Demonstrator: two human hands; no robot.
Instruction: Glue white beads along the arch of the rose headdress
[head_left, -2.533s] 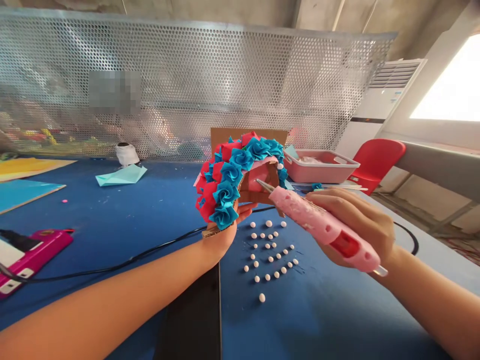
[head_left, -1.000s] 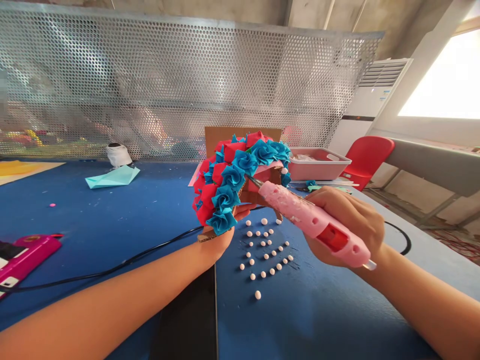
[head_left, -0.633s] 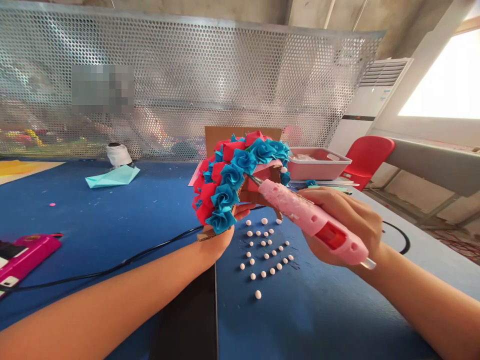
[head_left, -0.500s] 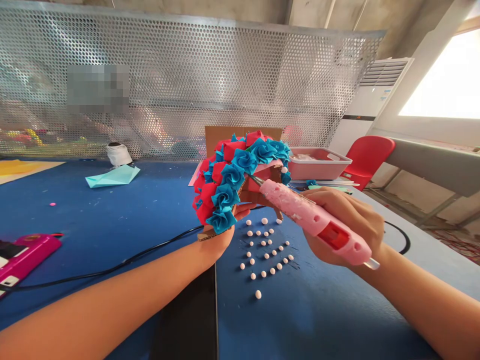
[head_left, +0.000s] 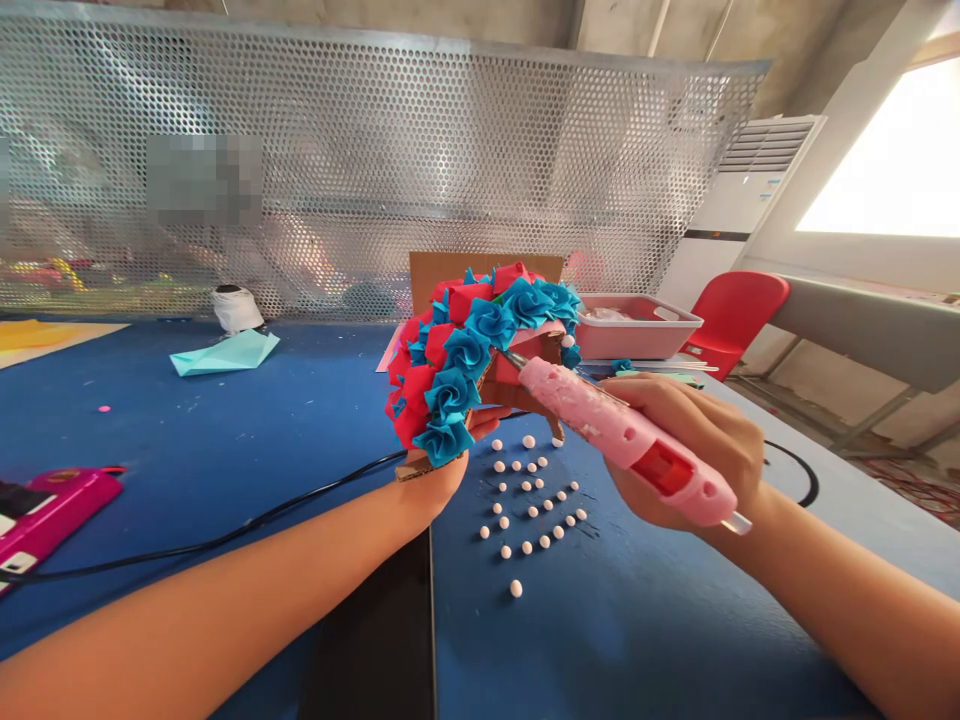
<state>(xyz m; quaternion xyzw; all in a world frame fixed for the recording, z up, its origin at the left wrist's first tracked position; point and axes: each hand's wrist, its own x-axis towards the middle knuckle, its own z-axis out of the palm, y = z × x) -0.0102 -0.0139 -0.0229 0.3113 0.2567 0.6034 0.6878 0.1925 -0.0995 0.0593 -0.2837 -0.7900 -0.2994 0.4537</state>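
A cardboard arch (head_left: 439, 370) covered in red and blue paper flowers is held up over the table. My left hand (head_left: 457, 455) supports it from behind and below; most of its fingers are hidden by the arch. My right hand (head_left: 690, 445) is closed around a pink hot glue gun (head_left: 585, 400) with a clear glue stick showing at its rear. The gun's metal nozzle meets the inner edge of the arch, beside the blue flowers. One white bead (head_left: 568, 341) sits at the arch's right end. Below, several small white beads (head_left: 527, 486) are scattered on the table.
A black flat panel (head_left: 375, 640) lies under my left forearm. A black cord (head_left: 285, 515) crosses the blue table near a magenta device (head_left: 64, 510) at left. Folded light-blue paper (head_left: 225, 353) lies farther back. A pink basket (head_left: 637, 330) and a perforated metal screen (head_left: 420, 150) stand behind.
The rear of the glue gun has tilted up and shifted very slightly left. Its nozzle stays at the same spot on the arch, and my left hand has hardly moved.
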